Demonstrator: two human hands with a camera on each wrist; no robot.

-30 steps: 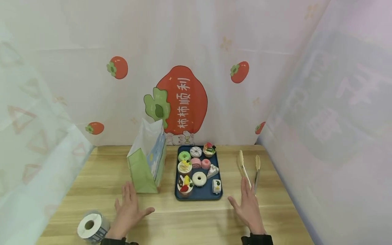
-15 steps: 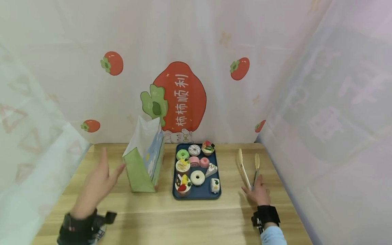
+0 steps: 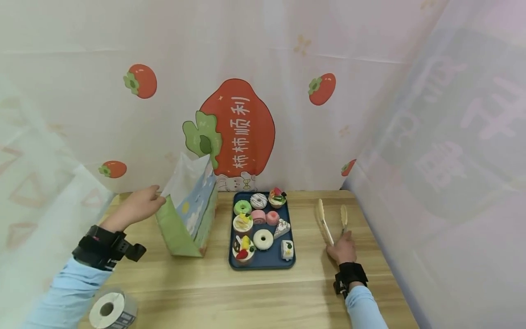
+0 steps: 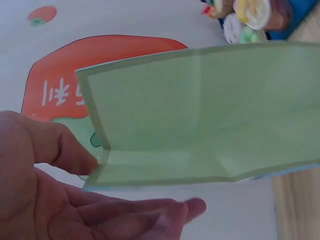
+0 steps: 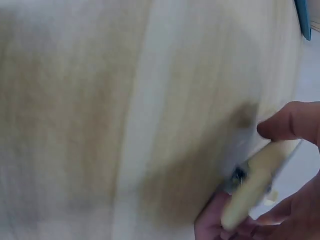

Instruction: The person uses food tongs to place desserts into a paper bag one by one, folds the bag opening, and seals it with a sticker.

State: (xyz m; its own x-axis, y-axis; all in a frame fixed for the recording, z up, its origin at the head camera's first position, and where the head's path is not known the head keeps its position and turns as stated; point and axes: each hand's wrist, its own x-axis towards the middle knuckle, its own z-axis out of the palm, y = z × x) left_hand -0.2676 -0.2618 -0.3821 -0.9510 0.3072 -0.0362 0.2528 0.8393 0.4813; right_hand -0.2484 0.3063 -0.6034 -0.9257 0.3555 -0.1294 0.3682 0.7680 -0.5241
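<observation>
Your paper bag (image 3: 174,230) stands with its mouth up at your left hand (image 3: 139,204), whose thumb and fingers lie about one rim corner, probably for steadying it; whether they press together, I cannot tell. Your right hand (image 3: 343,249) is clamped on the tongs (image 3: 323,217) by the end nearest you, which probably leaves both tips free, spread beyond the hand. Between your hands lies the tray (image 3: 269,259) of pastries (image 3: 263,239), perhaps reachable from both; a label roll (image 3: 122,315) sits nearer you than your left hand
</observation>
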